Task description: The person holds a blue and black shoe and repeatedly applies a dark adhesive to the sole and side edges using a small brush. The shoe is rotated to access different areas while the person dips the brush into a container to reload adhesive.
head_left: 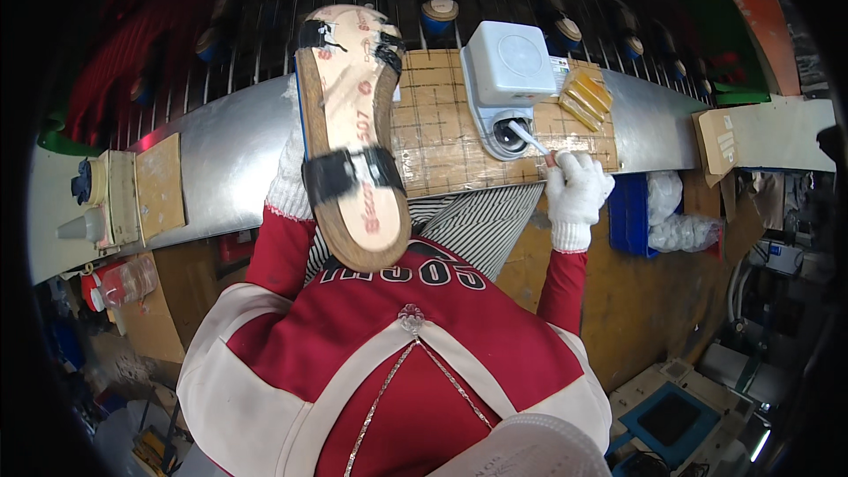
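Observation:
My left hand (pixel 290 178), in a white knit glove, holds up a sandal-shaped shoe bottom (pixel 358 115); its fingers are mostly hidden behind it. The bottom has a pale sole face with red print, a brown rim and black straps folded over it. Gloved in white too, my right hand (pixel 579 190) is closed on the white handle of a brush (pixel 528 137). The brush's head end dips into the dark round cup (pixel 510 134) of a white, square-topped dispenser (pixel 510 62), where its tip is hidden.
Under the dispenser lies a taped cardboard sheet (pixel 433 146) on a metal ledge (pixel 654 119). Yellow translucent blocks (pixel 585 99) sit right of it. Beyond, a roller conveyor carries several shoes on blue lasts (pixel 439 11). A blue bin (pixel 629 216) with plastic bags stands at right.

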A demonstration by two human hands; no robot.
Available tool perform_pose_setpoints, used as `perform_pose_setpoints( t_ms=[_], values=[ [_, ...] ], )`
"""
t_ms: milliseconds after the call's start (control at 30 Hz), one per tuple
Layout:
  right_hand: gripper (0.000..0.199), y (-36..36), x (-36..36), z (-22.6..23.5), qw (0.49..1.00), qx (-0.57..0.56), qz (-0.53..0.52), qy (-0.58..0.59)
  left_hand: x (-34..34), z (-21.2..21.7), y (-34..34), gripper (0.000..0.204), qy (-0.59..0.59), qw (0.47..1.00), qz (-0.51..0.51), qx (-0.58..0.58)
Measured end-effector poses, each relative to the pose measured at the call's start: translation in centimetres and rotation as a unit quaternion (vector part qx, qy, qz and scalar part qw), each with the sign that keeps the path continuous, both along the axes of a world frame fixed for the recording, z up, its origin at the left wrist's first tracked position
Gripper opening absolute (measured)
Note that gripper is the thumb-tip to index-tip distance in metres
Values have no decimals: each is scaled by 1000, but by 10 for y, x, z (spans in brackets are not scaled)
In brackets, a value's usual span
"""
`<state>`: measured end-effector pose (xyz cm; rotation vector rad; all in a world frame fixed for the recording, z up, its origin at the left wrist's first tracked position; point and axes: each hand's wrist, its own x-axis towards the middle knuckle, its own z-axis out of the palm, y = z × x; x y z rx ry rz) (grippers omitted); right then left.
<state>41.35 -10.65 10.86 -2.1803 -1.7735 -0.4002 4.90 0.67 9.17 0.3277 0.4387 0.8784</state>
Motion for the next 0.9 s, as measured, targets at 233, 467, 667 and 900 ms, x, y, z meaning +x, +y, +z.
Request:
perform_pose_setpoints(
  t_ms=[233,467,667,900],
  values=[
    [12,1,8,13,998,-57,35,10,7,-7,-8,80,-136,988,-71,-9],
    [27,1,14,10,882,-104,-18,460,26,4,-9,82,73,997,-3,-6],
    [17,20,-34,34,928,104,103,344,55,13,-15,75,201,969,-16,142],
    [19,34,-85,57,931,175,178,266,52,36,-14,75,205,946,-23,249]
  ],
)
